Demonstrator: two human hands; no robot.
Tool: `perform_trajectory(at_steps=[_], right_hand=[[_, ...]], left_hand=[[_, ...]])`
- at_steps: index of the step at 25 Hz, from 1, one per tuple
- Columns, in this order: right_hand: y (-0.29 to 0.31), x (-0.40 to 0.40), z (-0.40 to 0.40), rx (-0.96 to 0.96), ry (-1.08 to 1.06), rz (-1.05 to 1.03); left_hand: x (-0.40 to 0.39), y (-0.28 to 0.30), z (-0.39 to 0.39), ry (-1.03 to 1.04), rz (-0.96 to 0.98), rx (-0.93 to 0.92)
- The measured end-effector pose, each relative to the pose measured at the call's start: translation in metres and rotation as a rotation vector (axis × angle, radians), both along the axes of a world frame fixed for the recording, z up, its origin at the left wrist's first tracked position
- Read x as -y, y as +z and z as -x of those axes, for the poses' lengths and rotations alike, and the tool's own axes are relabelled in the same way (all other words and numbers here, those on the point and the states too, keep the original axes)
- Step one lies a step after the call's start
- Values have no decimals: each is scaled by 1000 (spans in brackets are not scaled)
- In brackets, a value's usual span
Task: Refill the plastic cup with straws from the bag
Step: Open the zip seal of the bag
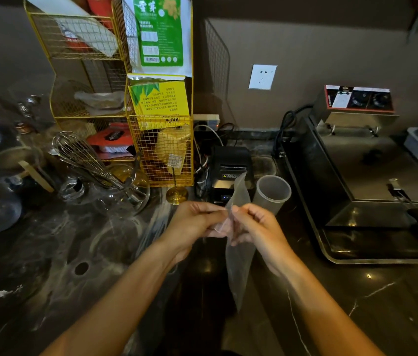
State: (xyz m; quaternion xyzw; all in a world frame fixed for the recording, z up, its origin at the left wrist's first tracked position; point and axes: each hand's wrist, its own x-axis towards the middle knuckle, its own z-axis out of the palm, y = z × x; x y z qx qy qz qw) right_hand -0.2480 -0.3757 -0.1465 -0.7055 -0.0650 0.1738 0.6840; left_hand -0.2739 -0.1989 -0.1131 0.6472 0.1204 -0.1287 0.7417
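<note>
A long translucent plastic bag (238, 265) hangs upright over the dark counter, and both hands pinch it near its upper part. My left hand (195, 222) grips its left edge, my right hand (256, 227) its right edge. Whether straws lie inside the bag cannot be made out. Just behind my right hand stands a frosted plastic cup (273, 192), upright, with nothing visible in it.
A yellow wire rack (161, 150) with packets stands at the back left, with a whisk (89, 160) in glassware beside it. A black receipt printer (228, 165) sits behind the bag. A steel fryer (362, 170) on a tray fills the right.
</note>
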Motion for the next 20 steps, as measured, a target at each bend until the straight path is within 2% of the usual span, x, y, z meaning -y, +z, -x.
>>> perform_trajectory(at_steps=[5,10,20], right_hand=[[15,0,7,-8,-37,-124],[6,1,7,-32,-101,-54],[0,2,4,-118,-57,-2]], left_hand=[[11,8,-1,-17,104,25],[12,-1,2,-46,107,-22],[18,-17,6,-16,62,-55]])
